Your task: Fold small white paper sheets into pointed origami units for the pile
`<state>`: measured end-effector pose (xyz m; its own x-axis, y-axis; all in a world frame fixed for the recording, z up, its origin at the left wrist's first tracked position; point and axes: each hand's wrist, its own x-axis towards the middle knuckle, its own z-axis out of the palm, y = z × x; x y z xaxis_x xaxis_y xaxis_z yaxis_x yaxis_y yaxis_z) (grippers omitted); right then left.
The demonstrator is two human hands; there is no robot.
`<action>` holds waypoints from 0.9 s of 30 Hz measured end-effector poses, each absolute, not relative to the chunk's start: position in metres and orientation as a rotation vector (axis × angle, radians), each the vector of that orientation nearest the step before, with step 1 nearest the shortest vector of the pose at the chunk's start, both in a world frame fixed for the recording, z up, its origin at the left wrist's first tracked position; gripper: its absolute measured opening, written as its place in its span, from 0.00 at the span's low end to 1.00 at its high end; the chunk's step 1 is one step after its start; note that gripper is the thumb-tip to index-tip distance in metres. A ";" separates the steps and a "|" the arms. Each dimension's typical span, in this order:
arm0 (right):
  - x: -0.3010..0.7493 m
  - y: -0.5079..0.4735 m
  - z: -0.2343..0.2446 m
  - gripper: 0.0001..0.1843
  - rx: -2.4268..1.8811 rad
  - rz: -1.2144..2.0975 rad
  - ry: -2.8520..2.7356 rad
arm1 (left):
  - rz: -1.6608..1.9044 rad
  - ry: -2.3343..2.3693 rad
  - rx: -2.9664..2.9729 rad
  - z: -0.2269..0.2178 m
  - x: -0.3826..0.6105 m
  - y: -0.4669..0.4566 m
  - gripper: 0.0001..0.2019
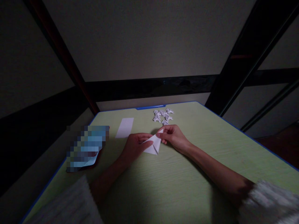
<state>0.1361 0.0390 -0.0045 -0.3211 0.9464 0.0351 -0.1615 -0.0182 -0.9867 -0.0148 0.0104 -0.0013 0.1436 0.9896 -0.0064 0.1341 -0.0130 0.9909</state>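
A white sheet of paper folded into a triangle [154, 145] lies between both hands on the pale green table [187, 186]. My left hand [134, 146] presses on its left side with the fingers closed over the edge. My right hand [174, 137] pinches the paper's upper tip between thumb and fingers. Both forearms reach in from the bottom of the view, in pale fuzzy sleeves.
Several small folded white paper figures [163, 115] sit in a cluster near the table's far edge. A flat white paper strip [125, 127] lies to the left of them. A blurred blue object [86, 147] rests at the left edge. Dark beams and a wall stand behind.
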 end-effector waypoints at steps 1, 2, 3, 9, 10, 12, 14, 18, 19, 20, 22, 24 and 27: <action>0.136 0.039 -0.005 0.04 -0.907 1.508 -1.317 | 1.036 1.192 1.380 -0.002 -0.015 0.011 0.11; 0.136 0.039 -0.005 0.04 -0.909 1.505 -1.315 | 1.034 1.191 1.390 -0.003 -0.016 0.011 0.11; 0.136 0.039 -0.005 0.04 -0.914 1.502 -1.312 | 1.029 1.194 1.402 -0.004 -0.016 0.011 0.11; 0.136 0.038 -0.003 0.04 -0.929 1.487 -1.293 | 1.013 1.218 1.442 -0.005 -0.017 0.012 0.13; 0.135 0.038 -0.002 0.04 -0.932 1.483 -1.290 | 1.017 1.223 1.438 -0.005 -0.017 0.012 0.13; 0.135 0.037 -0.001 0.04 -0.938 1.478 -1.288 | 1.021 1.239 1.428 -0.003 -0.016 0.012 0.12; 0.135 0.037 -0.001 0.04 -0.941 1.479 -1.287 | 1.019 1.255 1.413 -0.002 -0.015 0.011 0.11; 0.134 0.036 -0.001 0.04 -0.935 1.491 -1.285 | 1.018 1.297 1.403 -0.001 -0.014 0.011 0.09; 0.133 0.036 -0.001 0.04 -0.931 1.495 -1.285 | 1.021 1.308 1.410 -0.001 -0.014 0.011 0.08; 0.133 0.036 -0.001 0.04 -0.927 1.496 -1.285 | 1.024 1.313 1.420 -0.001 -0.014 0.011 0.07; 0.133 0.036 -0.002 0.04 -0.924 1.491 -1.283 | 1.035 1.306 1.437 -0.001 -0.014 0.011 0.06; 0.134 0.037 -0.003 0.04 -0.923 1.476 -1.279 | 1.032 1.297 1.438 0.000 -0.014 0.011 0.06; 0.134 0.038 -0.004 0.05 -0.919 1.458 -1.266 | 1.019 1.300 1.445 0.002 -0.013 0.010 0.07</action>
<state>0.1339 0.0377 -0.0042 -0.2537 0.9661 0.0489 -0.1836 0.0016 -0.9830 -0.0131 0.0098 0.0020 0.1027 0.9947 0.0031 0.2410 -0.0279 0.9701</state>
